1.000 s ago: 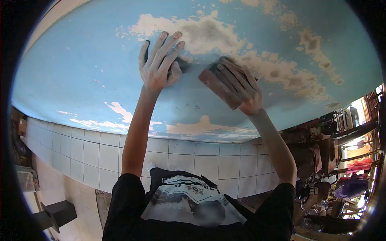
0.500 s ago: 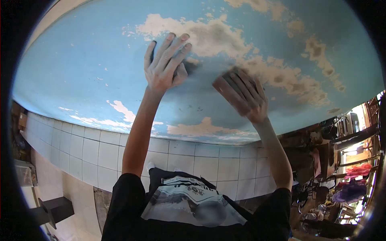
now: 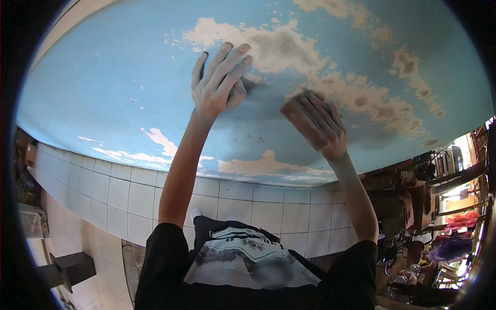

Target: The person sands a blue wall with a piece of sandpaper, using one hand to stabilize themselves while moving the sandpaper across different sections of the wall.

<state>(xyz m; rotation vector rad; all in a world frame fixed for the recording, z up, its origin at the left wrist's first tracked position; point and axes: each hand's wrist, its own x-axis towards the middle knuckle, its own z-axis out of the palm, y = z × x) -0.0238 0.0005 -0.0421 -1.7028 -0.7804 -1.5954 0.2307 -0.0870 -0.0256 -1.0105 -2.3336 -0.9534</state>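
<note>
Plainly, a broad light-blue painted wall [image 3: 93, 88] spreads behind both hands, with white square tiles [image 3: 235, 209] below them. Ragged pale patches [image 3: 284, 49] lie just beyond the fingers. The left hand [image 3: 218, 85] rests on the wall, fingers spread; well apart, the right hand [image 3: 327, 124] clasps a brownish rectangular block [image 3: 301, 123] against it.

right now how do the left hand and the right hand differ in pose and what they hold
The left hand has its fingers fanned apart, while the right hand keeps its fingers closer together. The right hand grips a brown block; the left hand shows no tool. The left hand sits higher in the picture than the right hand. Both are bare, over the blue surface.
</note>
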